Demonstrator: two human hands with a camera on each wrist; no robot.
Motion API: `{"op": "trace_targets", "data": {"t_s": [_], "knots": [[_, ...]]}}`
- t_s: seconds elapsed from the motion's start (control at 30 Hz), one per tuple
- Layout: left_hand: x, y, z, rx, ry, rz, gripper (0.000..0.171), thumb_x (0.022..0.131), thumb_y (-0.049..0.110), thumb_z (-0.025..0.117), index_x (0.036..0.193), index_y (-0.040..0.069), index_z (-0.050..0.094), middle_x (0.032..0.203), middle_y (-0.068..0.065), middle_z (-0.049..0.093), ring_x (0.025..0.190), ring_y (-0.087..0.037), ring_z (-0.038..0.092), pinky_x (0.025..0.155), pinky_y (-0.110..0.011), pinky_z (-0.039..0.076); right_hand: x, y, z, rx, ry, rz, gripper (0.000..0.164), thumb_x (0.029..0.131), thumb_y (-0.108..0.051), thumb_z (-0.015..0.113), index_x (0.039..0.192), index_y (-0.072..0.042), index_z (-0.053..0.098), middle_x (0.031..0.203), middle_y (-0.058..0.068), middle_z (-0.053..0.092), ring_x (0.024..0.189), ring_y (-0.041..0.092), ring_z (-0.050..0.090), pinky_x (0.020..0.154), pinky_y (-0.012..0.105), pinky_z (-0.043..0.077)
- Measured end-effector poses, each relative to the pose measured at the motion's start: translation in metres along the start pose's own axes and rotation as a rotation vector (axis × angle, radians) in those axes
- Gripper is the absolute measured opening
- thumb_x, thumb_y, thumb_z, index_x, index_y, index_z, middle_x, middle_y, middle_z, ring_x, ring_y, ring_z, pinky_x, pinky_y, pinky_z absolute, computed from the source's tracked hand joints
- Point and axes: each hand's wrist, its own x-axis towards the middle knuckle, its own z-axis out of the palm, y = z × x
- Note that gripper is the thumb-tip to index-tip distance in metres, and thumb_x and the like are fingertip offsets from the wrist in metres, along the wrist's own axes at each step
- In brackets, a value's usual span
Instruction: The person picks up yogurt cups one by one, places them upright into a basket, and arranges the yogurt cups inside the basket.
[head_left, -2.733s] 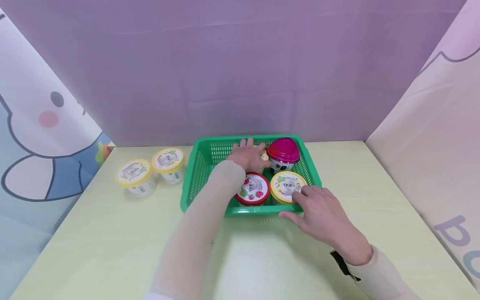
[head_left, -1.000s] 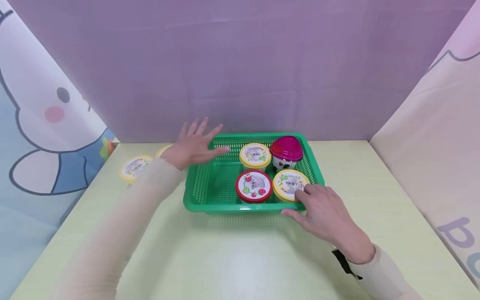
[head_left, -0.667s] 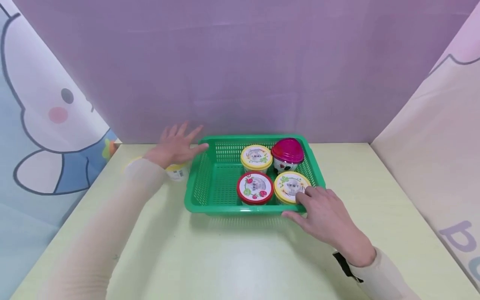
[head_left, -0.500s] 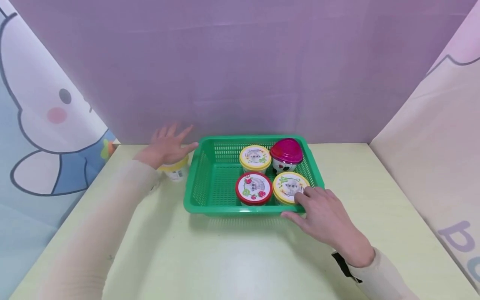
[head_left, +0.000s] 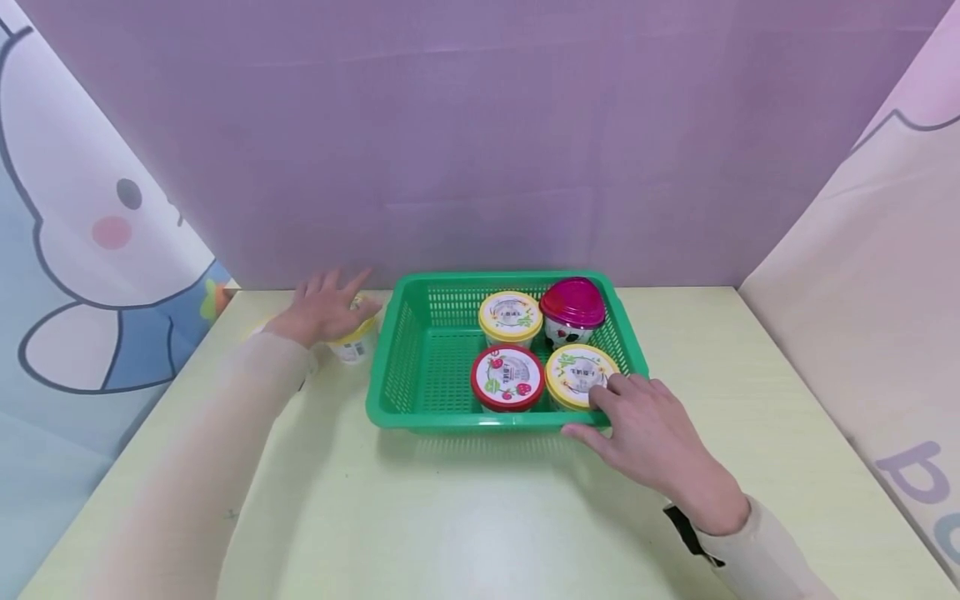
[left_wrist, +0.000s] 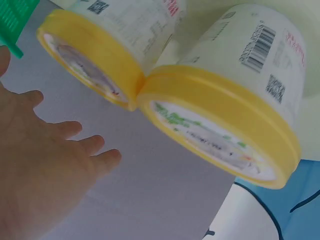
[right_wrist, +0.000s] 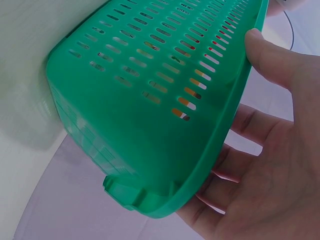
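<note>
Four lidded tubs (head_left: 507, 377) stand in the green basket (head_left: 427, 419), with room along its left side; your right hand (head_left: 652, 429) grips its near-right rim (head_left: 547, 420), fingers curled, while your left hand (head_left: 318, 312), fingers spread, holding nothing, is beside two yellow-lidded tubs (left_wrist: 220, 95) left of it.

Green slotted basket (head_left: 427, 421) — four tubs (head_left: 507, 377) inside, two yellow-lidded tubs (head_left: 352, 346) beside
</note>
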Motion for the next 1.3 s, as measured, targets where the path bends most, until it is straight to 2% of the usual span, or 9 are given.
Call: {"op": "trace_targets", "data": {"t_s": [0.27,0.43,0.63,0.97,1.3], "knots": [[0.003,0.0,0.009,-0.003,-0.026,-0.002,0.08,0.102,0.058,0.041,0.164,0.017,0.011,0.162,-0.035,0.006,0.145,-0.062,0.005,0.111,-0.075,0.014,0.0,0.0,0.0,0.002,0.0,0.0,0.043,0.083,-0.054,0.079,0.086,-0.013,0.066,0.078,-0.001,0.054,0.074,0.02,0.054,0.069,0.039,0.045],[0.006,-0.002,0.015,-0.021,-0.064,-0.026,0.081,0.101,0.057,0.043,0.164,0.017,0.012,0.163,-0.033,0.004,0.146,-0.061,0.005,0.108,-0.078,0.016,0.0,0.0,0.0,-0.001,-0.001,-0.002,0.042,0.082,-0.053,0.08,0.085,-0.013,0.066,0.078,-0.001,0.054,0.074,0.02,0.054,0.069,0.039,0.045],[0.007,-0.003,0.019,-0.025,-0.084,-0.034,0.08,0.101,0.056,0.043,0.164,0.016,0.013,0.161,-0.034,0.008,0.142,-0.063,0.017,0.106,-0.079,0.018,-0.001,0.0,0.0,0.001,0.0,-0.002,0.042,0.082,-0.053,0.08,0.085,-0.013,0.066,0.078,-0.002,0.053,0.074,0.019,0.054,0.069,0.039,0.045],[0.014,-0.008,0.025,0.021,-0.036,-0.032,0.076,0.1,0.056,0.045,0.16,0.013,0.027,0.155,-0.034,0.022,0.137,-0.062,0.026,0.104,-0.078,0.024,0.0,-0.001,0.0,-0.003,-0.014,0.014,0.044,0.083,-0.054,0.079,0.088,-0.012,0.067,0.081,0.0,0.056,0.077,0.021,0.056,0.071,0.04,0.046],[0.017,-0.011,0.024,0.012,-0.006,-0.001,0.072,0.099,0.054,0.046,0.155,0.012,0.032,0.151,-0.036,0.027,0.134,-0.063,0.027,0.101,-0.079,0.025,0.0,0.003,-0.003,0.012,-0.04,0.019,0.042,0.083,-0.053,0.08,0.089,-0.013,0.068,0.082,-0.001,0.056,0.078,0.02,0.055,0.074,0.042,0.048]]}}
